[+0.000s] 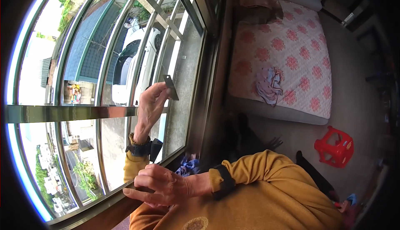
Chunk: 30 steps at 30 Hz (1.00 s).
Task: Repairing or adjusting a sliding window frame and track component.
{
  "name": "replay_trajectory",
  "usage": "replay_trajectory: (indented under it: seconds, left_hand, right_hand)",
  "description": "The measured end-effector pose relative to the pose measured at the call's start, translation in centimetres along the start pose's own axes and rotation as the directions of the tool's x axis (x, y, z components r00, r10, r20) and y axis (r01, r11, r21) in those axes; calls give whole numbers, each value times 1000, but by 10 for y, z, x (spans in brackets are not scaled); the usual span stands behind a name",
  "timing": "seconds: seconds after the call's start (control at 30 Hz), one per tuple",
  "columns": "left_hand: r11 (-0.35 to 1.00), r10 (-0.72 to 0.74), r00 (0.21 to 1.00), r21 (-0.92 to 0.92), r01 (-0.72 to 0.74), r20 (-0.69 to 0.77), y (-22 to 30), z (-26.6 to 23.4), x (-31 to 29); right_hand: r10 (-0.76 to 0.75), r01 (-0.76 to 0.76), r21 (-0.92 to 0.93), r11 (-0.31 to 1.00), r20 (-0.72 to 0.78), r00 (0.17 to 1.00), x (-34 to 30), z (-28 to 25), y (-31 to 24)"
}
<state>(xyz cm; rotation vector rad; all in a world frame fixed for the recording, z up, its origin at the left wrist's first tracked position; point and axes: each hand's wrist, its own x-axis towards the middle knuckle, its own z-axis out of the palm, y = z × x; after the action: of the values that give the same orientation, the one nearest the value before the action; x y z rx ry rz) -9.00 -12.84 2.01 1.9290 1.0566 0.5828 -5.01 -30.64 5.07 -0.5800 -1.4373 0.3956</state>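
Observation:
My left hand (151, 107) reaches out past the window frame, next to the metal window bars. Its thumb and fingers pinch a small, dark, flat strip (171, 87) with a hole near one end. The strip is held up over the grey outer ledge (180, 117). Closer to my body, my right hand (160, 184) is closed around the edge of the window frame (106, 207), with its fingers curled and partly hiding one another. Both sleeves are mustard yellow, with a dark band at each wrist.
Bright metal bars (73, 111) cross the window, and a white car (141, 55) stands outside below. Inside are a bed (287, 59) with a flowered cover, a crumpled cloth (268, 86) on it, and a red plastic stool (334, 147) on the floor.

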Motion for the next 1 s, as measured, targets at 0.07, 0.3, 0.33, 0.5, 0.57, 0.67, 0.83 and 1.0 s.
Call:
replay_trajectory:
  seconds: [0.07, 0.3, 0.33, 0.5, 0.57, 0.67, 0.83, 1.0]
  left_hand:
    - [1000, -13, 999, -23, 15, 50, 7, 3, 5]
    - [994, -43, 998, 106, 37, 47, 24, -12, 5]
    - [988, -61, 996, 145, 52, 59, 25, -12, 5]
    - [987, -12, 1000, 160, 11, 2, 33, -15, 6]
    - [986, 12, 1000, 166, -13, 3, 31, -9, 13]
    - [984, -29, 999, 174, 26, 14, 32, -5, 17]
    - [967, -46, 999, 251, 41, 12, 28, -12, 8]
    - [993, -67, 996, 98, 61, 61, 25, -5, 16]
  right_hand:
    - [18, -18, -14, 1000, -16, 1000, -3, -3, 4]
    - [-21, 21, 10, 1000, -22, 1000, -1, 2, 0]
    - [-16, 16, 12, 1000, -18, 1000, -1, 2, -1]
    - [-20, 21, 38, 999, -23, 1000, 0, 5, -4]
    - [-11, 11, 29, 1000, -8, 1000, -2, 2, -1]
    - [-16, 17, 13, 1000, -9, 1000, -3, 1, 2]
    - [-23, 24, 45, 999, -10, 1000, 1, 4, -3]
    - [-15, 15, -3, 1000, -23, 1000, -4, 1, 1]
